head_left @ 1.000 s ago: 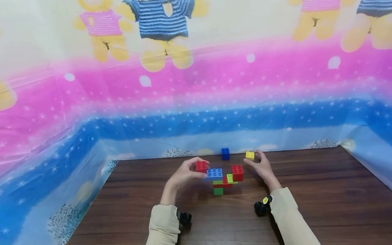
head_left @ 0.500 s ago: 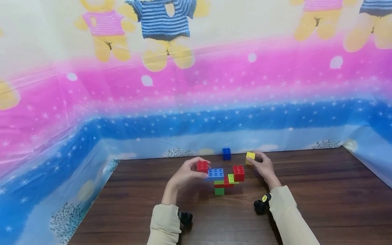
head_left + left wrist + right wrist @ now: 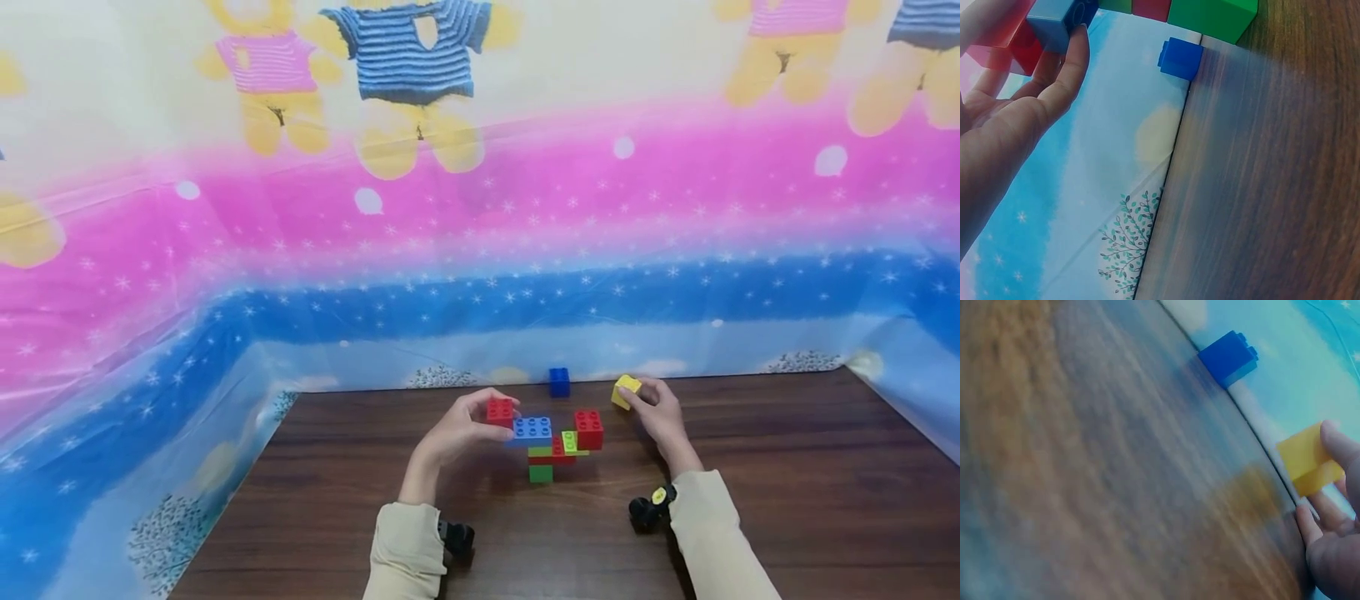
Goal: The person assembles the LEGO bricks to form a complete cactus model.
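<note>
In the head view my left hand [image 3: 457,429] grips the left end of a toy brick assembly [image 3: 540,454]. Its fingers are round a red brick [image 3: 499,412], with the thumb along the light blue brick [image 3: 532,428] beside it. Another red brick [image 3: 589,428] tops the right end, and a green brick [image 3: 540,473] forms the bottom. Whether that bottom touches the table cannot be told. My right hand [image 3: 660,414] pinches a tilted yellow brick [image 3: 625,392] between thumb and fingers. The right wrist view shows the same yellow brick [image 3: 1310,456] close to the table's back edge.
A dark blue brick [image 3: 559,382] stands at the back edge of the wooden table [image 3: 360,483], between the two hands and beyond the assembly. Behind the table hangs a printed cloth [image 3: 480,300], which also borders its sides.
The right thumb and fingers have closed on the yellow brick, which has gone from upright to tilted and shifted slightly right. The left hand keeps its grip on the assembly.
</note>
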Motion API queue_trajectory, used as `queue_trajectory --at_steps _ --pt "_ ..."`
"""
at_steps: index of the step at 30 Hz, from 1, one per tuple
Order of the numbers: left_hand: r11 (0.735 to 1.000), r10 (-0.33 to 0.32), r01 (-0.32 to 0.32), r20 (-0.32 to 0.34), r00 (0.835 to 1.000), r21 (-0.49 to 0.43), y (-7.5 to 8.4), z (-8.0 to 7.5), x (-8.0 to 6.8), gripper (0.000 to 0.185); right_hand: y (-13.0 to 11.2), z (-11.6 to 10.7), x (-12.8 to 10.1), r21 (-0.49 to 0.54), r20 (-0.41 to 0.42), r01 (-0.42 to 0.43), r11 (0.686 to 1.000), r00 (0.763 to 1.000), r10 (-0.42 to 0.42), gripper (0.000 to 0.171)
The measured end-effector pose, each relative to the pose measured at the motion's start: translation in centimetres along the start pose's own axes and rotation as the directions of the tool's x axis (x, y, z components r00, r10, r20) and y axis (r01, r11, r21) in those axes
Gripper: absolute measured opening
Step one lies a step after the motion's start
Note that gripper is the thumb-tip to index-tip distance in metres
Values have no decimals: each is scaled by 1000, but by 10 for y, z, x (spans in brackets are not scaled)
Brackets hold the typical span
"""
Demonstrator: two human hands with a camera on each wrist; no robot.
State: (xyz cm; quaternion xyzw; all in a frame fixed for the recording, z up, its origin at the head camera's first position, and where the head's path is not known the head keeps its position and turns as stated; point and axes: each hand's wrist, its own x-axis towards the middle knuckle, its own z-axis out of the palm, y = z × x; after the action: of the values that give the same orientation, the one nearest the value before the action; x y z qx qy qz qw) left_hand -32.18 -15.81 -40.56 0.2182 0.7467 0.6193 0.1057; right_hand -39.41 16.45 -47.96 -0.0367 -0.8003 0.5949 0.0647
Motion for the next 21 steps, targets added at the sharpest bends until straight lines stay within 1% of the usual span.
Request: queue_trajectory --at_steps 4,6,9,12,18,21 --pt "1000 1 -1 -1 1000 -9 0 1 0 46 2 -1 -1 12 -8 16 1000 1000 -16 60" --pt "1000 4 -4 9 1000 -12 1 1 1 48 3 -2 -2 10 -22 16 1000 1000 -15 59" --pt "1000 6 -6 12 1000 -10 1 2 0 49 4 -2 -4 54 -48 1 999 999 2 58" --pt "1000 8 -8 9 1000 -15 1 1 0 49 7 -4 -7 110 -56 -10 994 998 16 63" --pt "1000 14 -14 7 1000 -11 -1 0 2 46 7 -8 -11 157 -22 -17 987 1000 21 71" --pt "1000 13 -13 4 1000 -14 0 -2 0 47 3 -6 -12 225 19 -37 974 999 34 69"
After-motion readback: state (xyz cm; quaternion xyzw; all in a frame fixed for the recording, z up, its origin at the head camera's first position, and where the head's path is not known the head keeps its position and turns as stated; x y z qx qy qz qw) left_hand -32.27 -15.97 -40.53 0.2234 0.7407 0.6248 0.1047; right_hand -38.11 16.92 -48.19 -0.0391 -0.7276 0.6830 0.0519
